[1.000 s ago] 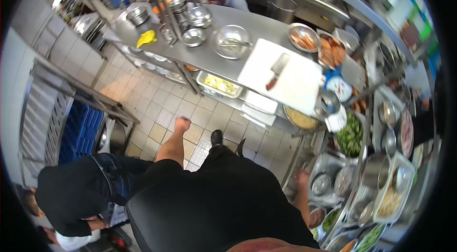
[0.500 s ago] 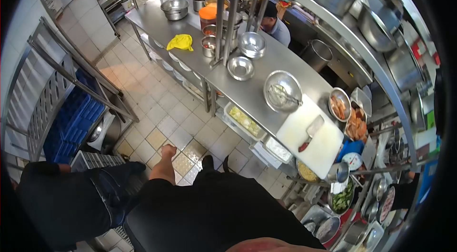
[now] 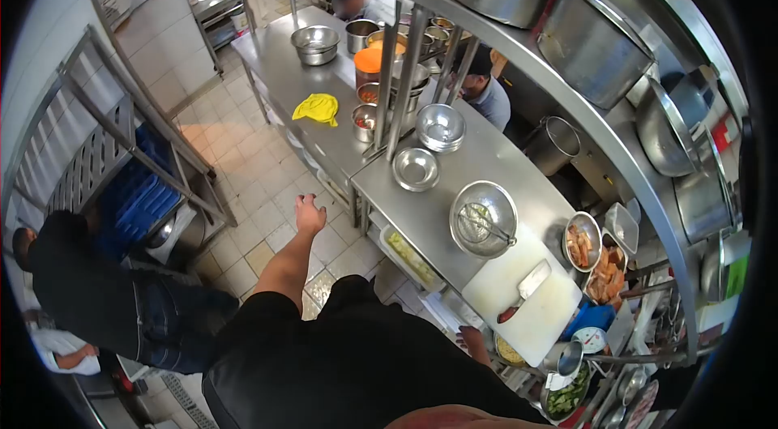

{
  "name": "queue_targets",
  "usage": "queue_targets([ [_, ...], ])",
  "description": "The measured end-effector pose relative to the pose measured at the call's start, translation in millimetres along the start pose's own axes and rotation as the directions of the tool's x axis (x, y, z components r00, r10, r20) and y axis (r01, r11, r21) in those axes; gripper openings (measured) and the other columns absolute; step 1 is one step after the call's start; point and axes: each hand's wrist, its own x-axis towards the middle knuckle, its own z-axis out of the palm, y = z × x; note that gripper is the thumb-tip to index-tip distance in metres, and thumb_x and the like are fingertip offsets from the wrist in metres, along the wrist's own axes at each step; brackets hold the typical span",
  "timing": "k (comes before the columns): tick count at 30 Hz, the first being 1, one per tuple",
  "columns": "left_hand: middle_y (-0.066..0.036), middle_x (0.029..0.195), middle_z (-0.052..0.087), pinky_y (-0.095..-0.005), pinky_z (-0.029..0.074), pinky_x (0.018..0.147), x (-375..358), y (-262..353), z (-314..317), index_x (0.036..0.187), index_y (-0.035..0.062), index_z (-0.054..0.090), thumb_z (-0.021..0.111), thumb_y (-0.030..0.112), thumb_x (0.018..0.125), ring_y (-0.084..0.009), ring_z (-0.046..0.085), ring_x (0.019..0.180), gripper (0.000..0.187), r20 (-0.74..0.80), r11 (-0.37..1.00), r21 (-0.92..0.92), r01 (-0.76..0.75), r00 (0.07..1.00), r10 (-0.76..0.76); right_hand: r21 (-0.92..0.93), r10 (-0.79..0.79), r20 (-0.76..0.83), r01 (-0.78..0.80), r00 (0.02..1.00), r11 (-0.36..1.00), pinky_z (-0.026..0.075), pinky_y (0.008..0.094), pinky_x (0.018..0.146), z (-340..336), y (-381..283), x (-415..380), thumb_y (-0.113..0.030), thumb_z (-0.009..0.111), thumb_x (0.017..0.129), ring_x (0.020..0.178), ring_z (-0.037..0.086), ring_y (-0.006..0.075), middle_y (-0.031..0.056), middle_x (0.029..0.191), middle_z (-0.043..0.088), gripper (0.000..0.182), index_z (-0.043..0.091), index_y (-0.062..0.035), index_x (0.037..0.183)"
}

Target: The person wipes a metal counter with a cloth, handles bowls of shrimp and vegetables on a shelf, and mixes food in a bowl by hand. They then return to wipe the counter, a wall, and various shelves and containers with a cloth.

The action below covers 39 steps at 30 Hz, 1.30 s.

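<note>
My left hand (image 3: 308,215) is stretched forward over the tiled floor beside the steel counter (image 3: 356,141), with fingers apart and nothing in them. Low by the counter's front edge is my right hand (image 3: 470,340), partly hidden by my dark shirt; its visible fingers look spread, with nothing seen in them. It is closest to the white cutting board (image 3: 486,283). On that board lies a cleaver (image 3: 531,281) with a red-brown handle. A steel bowl (image 3: 472,247) holding a wire strainer (image 3: 482,222) stands behind the board.
Left of me a person in dark clothes (image 3: 81,287) bends beside a rack with blue crates (image 3: 150,190). Two people work beyond the counter. A yellow cloth (image 3: 316,109), several steel bowls and an orange-lidded container (image 3: 368,61) rest on it. An overhead shelf (image 3: 502,32) carries large pots.
My left hand has swung forward and its fingers have spread. My right hand has come into view by the board. The view has shifted, and the person at left has moved.
</note>
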Motion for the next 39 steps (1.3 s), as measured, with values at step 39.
queue_targets([
  [39, -0.018, 0.125, 0.056, -0.052, 0.038, 0.1, 345.5, 77.8, 34.2, 0.123, 0.0076, 0.058, 0.047, 0.053, 0.096, -0.0375, 0.051, 0.119, 0.054, 0.052, 0.933, 0.284, -0.221, 0.975, 0.215, -0.465, -0.195, -0.128, 0.115, 0.972, 0.878, 0.054, 0.0376, 0.063, 213.3, 35.3, -93.2, -0.032, 0.054, 0.09, 0.068, 0.067, 0.0237, 0.0172, 0.092, 0.071, 0.033, 0.068, -0.0043, 0.102],
])
